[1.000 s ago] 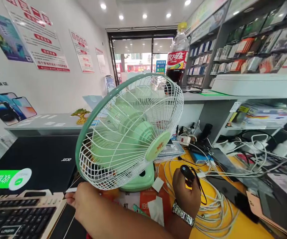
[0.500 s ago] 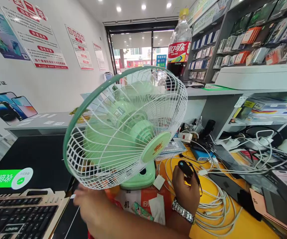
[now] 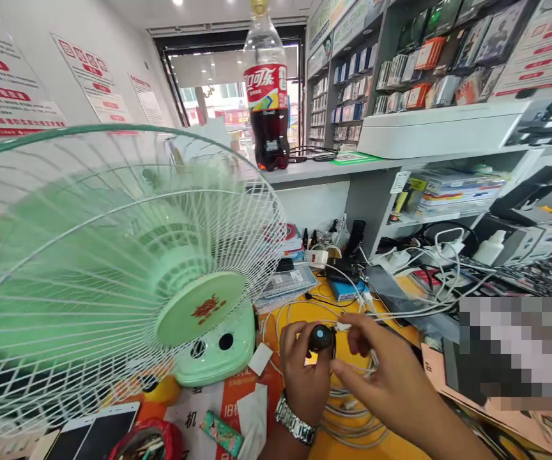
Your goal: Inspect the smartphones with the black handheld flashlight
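Observation:
My left hand (image 3: 305, 358), with a silver metal watch on its wrist, is closed around a small black cylinder (image 3: 321, 337) with a round bluish end, like a small torch. A thin black strap shows beside it. Just right of it is my right hand (image 3: 381, 364), fingers and thumb spread, nothing in its grasp; I cannot tell whether its fingertips touch the strap. Both hands are above coiled white cables (image 3: 352, 425) on the yellow desk top. To the left stands a green desk fan (image 3: 202, 306) with a white wire guard.
A cola bottle (image 3: 266, 96) stands on the grey counter (image 3: 305, 171) behind. Near the fan base (image 3: 218, 358) lie a green patterned lighter-like item (image 3: 222, 433), paper scraps and a roll of red tape (image 3: 168, 441). Phones and a pinkish panel (image 3: 432, 370) lie at right.
My right hand has moved from below the fan guard at the left to beside my left hand. The view has turned right, so the fan appears larger and farther left. My left hand still holds the cylinder.

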Demonstrator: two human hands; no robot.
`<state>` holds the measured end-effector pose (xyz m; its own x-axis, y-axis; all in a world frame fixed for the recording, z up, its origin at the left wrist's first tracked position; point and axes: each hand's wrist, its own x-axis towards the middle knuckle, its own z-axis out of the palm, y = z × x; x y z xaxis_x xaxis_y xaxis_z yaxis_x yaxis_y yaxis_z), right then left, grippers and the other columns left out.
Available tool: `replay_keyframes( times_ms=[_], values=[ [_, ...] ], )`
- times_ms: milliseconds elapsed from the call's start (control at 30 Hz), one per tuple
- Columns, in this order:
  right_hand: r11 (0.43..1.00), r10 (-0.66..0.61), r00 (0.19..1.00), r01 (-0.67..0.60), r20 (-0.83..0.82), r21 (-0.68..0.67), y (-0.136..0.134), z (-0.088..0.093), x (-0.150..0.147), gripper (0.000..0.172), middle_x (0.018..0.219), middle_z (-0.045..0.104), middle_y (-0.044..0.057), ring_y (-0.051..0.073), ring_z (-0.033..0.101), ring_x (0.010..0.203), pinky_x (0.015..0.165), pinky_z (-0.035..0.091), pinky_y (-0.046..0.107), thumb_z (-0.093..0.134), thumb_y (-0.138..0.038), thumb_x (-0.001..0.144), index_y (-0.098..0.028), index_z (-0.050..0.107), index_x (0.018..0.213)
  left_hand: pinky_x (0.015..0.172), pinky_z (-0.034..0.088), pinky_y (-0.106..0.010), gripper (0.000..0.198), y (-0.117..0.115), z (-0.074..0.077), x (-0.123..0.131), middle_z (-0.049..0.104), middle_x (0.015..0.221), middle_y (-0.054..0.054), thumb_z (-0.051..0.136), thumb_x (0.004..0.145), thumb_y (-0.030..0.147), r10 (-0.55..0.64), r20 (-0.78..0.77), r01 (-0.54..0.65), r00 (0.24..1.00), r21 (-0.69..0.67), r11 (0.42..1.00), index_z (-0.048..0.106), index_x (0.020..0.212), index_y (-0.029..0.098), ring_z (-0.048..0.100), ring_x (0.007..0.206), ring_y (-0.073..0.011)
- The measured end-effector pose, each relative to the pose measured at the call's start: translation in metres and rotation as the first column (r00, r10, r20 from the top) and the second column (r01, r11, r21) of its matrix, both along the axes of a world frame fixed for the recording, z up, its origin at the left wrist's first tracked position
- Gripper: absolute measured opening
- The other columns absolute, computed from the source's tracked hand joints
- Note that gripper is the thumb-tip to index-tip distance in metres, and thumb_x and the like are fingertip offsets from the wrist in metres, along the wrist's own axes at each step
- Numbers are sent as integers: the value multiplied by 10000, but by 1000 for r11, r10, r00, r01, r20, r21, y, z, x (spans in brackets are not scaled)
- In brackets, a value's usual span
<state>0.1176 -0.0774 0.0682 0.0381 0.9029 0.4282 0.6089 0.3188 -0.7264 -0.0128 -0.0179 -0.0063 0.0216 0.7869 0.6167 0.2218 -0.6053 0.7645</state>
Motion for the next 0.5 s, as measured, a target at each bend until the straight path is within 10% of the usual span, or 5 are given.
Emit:
replay_keyframes(
  times_ms=[67,233,400,500],
  values=[
    [1000,-11,996,12,89,-3,15,-4,3,478,836,560,18,146,531,762,689,412,242,736,-306,825,-195,595,1268,762,544,-342,231,-2,0,0,635,994,-55,600,888,227,-9,-25,10,1000,65,998,681,1102,259,621,926,-207],
    [995,43,993,-52,108,85,48,-12,-2,466,707,496,11,129,510,705,753,477,276,594,-562,968,-109,610,863,755,546,-317,219,-3,11,3,641,971,-60,513,931,183,22,-77,-17,997,72,997,673,1068,243,636,903,-193],
    [977,-44,976,87,-215,196,72,24,22,465,811,536,35,123,532,755,733,490,248,594,-550,984,-98,577,874,713,570,-305,417,-14,16,-6,588,1257,-131,540,944,308,63,-134,-69,989,-45,997,538,1358,259,641,987,-213],
    [976,17,896,81,-444,200,86,48,37,404,769,543,25,119,555,719,686,498,230,577,-482,996,-91,575,891,774,570,-352,297,-38,5,-40,647,1204,-114,475,964,350,196,-176,-209,965,-53,977,668,1177,280,640,1079,-263]
  ],
)
